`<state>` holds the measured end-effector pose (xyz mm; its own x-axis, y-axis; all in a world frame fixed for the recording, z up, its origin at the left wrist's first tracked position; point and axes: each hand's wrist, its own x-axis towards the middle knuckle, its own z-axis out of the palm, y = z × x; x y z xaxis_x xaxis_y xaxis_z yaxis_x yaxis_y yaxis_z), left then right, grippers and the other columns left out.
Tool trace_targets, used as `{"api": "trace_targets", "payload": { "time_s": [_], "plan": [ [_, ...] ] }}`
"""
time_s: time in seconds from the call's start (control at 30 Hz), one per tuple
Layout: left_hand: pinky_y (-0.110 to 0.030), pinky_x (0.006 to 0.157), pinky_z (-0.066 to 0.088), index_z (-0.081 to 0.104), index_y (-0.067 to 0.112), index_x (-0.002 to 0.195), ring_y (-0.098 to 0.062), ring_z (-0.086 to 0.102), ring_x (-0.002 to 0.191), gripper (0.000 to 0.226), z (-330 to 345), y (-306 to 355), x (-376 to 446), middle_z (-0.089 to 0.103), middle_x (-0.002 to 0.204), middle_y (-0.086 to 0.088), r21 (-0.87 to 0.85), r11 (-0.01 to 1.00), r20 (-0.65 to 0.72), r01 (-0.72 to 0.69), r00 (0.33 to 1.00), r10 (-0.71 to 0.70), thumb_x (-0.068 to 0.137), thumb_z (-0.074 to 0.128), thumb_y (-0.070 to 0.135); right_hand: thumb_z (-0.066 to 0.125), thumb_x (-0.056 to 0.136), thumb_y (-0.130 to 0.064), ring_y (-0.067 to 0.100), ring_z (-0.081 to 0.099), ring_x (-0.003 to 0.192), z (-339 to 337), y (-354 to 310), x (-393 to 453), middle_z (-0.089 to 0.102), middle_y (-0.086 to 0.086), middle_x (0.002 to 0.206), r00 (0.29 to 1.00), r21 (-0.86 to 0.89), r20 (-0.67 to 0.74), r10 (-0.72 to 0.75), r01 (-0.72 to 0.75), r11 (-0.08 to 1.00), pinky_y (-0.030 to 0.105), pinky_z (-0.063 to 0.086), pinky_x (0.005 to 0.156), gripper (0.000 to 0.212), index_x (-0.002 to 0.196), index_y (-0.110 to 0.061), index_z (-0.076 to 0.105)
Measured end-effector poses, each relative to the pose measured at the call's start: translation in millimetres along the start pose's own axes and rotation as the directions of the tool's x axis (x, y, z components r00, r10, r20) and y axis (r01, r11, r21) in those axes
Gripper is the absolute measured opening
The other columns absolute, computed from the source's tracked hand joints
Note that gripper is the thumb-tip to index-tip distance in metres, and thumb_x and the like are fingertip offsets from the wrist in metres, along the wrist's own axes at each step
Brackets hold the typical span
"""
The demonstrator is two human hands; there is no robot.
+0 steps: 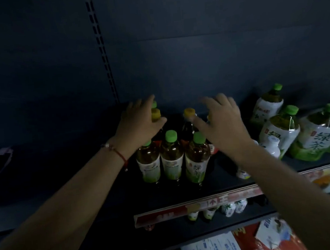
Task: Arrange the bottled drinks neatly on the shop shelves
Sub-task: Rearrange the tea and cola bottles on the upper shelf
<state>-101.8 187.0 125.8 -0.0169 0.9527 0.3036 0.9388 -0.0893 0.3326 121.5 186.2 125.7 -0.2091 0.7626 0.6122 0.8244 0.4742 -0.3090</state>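
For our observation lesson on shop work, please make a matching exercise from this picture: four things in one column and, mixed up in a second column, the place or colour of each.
Things:
1. Front row of bottles
2. Big bottles
3. Bracelet
4. Price strip

Descriptions:
A. red, with a pale bead, on the left wrist
B. along the shelf's front edge
C. green caps, standing below the two hands
D. far right, white and green labels

Pairs: 1-C, 2-D, 3-A, 4-B
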Motion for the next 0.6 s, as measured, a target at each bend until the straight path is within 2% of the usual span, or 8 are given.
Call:
{"api": "trace_targets", "payload": {
  "time_s": [0.03, 0.1, 0.17, 0.23, 0.33, 0.43, 0.53, 0.6],
  "plan": [
    [-0.039, 0.106, 0.038, 0.030, 0.022, 0.150, -0.028, 0.041, 0.134, 0.079, 2.9, -7.7, 7.9, 0.043, 0.147, -0.004, -0.098, 0.994, 0.136, 0.038, 0.990, -0.025, 0.087, 0.066, 0.051, 0.061, 0.087, -0.051, 0.027, 0.049, 0.115, -1.5, -1.0, 20.8, 0.056, 0.004, 0.122, 0.984, -0.063, 0.176, -0.009, 0.020, 0.998, 0.035, 0.037, 0.096, 0.052, 0.130, -0.023, 0.056],
    [-0.035, 0.098, 0.045, 0.046, 0.021, 0.138, -0.021, 0.054, 0.121, 0.067, 9.8, -17.4, 19.0, 0.056, 0.133, 0.001, -0.268, 0.956, 0.307, 0.120, 0.951, -0.033, 0.083, 0.072, 0.050, 0.061, 0.087, -0.051, 0.029, 0.050, 0.120, 3.5, -2.8, 52.7, 0.054, 0.006, 0.130, 0.844, -0.180, 0.536, 0.016, 0.096, 0.979, 0.033, 0.040, 0.092, 0.054, 0.130, -0.020, 0.054],
    [-0.034, 0.087, 0.051, 0.058, 0.018, 0.114, -0.017, 0.062, 0.103, 0.045, 14.7, -22.6, 27.8, 0.064, 0.111, 0.001, -0.321, 0.943, 0.287, 0.088, 0.958, 0.009, 0.084, 0.072, 0.049, 0.067, 0.086, -0.045, 0.027, 0.052, 0.120, 12.0, -3.9, 68.5, 0.055, 0.006, 0.132, 0.712, -0.162, 0.699, 0.061, 0.075, 0.984, 0.028, 0.038, 0.085, 0.054, 0.129, -0.015, 0.055],
    [-0.029, 0.077, 0.046, 0.058, 0.016, 0.107, -0.014, 0.059, 0.095, 0.037, 16.0, -22.5, 31.4, 0.061, 0.103, 0.002, -0.334, 0.941, 0.255, 0.052, 0.966, 0.037, 0.087, 0.070, 0.046, 0.072, 0.083, -0.043, 0.023, 0.056, 0.112, 18.9, -2.0, 76.8, 0.061, 0.005, 0.122, 0.709, -0.079, 0.703, 0.058, -0.002, 0.997, 0.026, 0.036, 0.080, 0.046, 0.119, -0.015, 0.061],
    [-0.030, 0.077, 0.041, 0.056, 0.013, 0.105, -0.015, 0.059, 0.089, 0.032, 17.1, -20.3, 31.2, 0.062, 0.098, -0.002, -0.445, 0.893, 0.218, 0.073, 0.975, 0.029, 0.092, 0.065, 0.040, 0.073, 0.083, -0.041, 0.021, 0.059, 0.095, 15.4, -3.9, 84.9, 0.061, -0.001, 0.094, 0.715, -0.048, 0.698, 0.046, -0.018, 0.999, 0.026, 0.036, 0.066, 0.025, 0.087, -0.019, 0.060],
    [-0.029, 0.070, 0.041, 0.053, 0.016, 0.098, -0.016, 0.059, 0.083, 0.024, 7.9, -18.7, 30.5, 0.062, 0.090, -0.003, -0.558, 0.826, 0.113, 0.081, 0.993, -0.021, 0.094, 0.062, 0.037, 0.067, 0.088, -0.043, 0.018, 0.055, 0.092, 4.1, -3.7, 90.1, 0.059, 0.000, 0.095, 0.760, -0.047, 0.644, 0.092, -0.080, 0.996, 0.027, 0.040, 0.071, 0.033, 0.097, -0.011, 0.063],
    [-0.025, 0.066, 0.041, 0.052, 0.021, 0.099, -0.007, 0.056, 0.078, 0.020, -21.0, -10.4, 26.9, 0.059, 0.088, 0.002, -0.631, 0.776, -0.049, 0.000, 0.998, -0.040, 0.096, 0.060, 0.038, 0.065, 0.090, -0.041, 0.018, 0.061, 0.089, -11.8, -1.0, 94.6, 0.068, 0.012, 0.097, 0.865, 0.299, 0.488, 0.111, -0.286, 0.910, 0.035, 0.046, 0.080, 0.035, 0.098, -0.007, 0.064],
    [-0.024, 0.069, 0.041, 0.051, 0.028, 0.093, -0.004, 0.055, 0.079, 0.013, -44.4, -3.6, 24.5, 0.057, 0.088, 0.006, -0.738, 0.673, -0.165, -0.056, 0.981, -0.099, 0.097, 0.059, 0.038, 0.060, 0.095, -0.032, 0.017, 0.063, 0.087, -27.7, -5.8, 97.0, 0.070, 0.013, 0.098, 0.919, 0.605, 0.350, 0.183, -0.370, 0.705, 0.035, 0.049, 0.080, 0.026, 0.099, -0.007, 0.064]
  ]
}}
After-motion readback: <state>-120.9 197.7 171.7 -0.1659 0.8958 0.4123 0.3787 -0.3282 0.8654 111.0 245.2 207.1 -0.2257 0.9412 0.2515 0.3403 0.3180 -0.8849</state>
